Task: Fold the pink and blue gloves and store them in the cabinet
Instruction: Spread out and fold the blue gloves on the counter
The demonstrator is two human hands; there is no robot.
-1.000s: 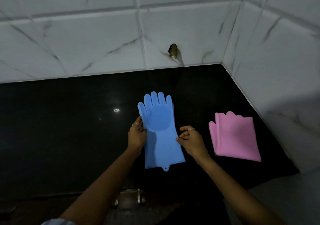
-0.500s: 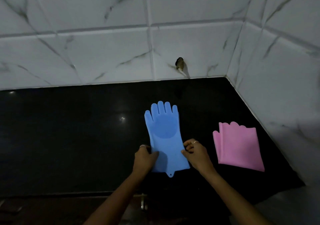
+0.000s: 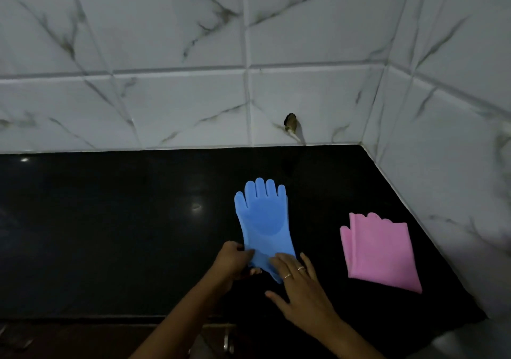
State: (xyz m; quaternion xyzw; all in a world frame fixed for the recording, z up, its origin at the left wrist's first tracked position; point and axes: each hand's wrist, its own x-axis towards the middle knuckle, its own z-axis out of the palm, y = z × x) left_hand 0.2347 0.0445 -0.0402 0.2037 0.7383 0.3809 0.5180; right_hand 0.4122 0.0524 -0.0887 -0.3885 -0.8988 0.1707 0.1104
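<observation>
A blue glove (image 3: 264, 220) lies flat on the black counter (image 3: 110, 234), its fingers pointing toward the wall. My left hand (image 3: 235, 262) grips the glove's cuff at its near left corner. My right hand (image 3: 300, 289) lies with straight fingers on the cuff's near right part, covering it. A pink glove (image 3: 378, 251), folded, lies on the counter to the right, apart from both hands.
White marble-look tiled walls (image 3: 318, 96) close the counter at the back and right. A small dark fixture (image 3: 290, 122) sticks out of the back wall. Below the counter's front edge a metal cabinet handle (image 3: 228, 342) shows dimly.
Both hands slid down the blue glove from its middle to its cuff. My right hand went from curled beside the glove to flat on the cuff. The camera tilted up.
</observation>
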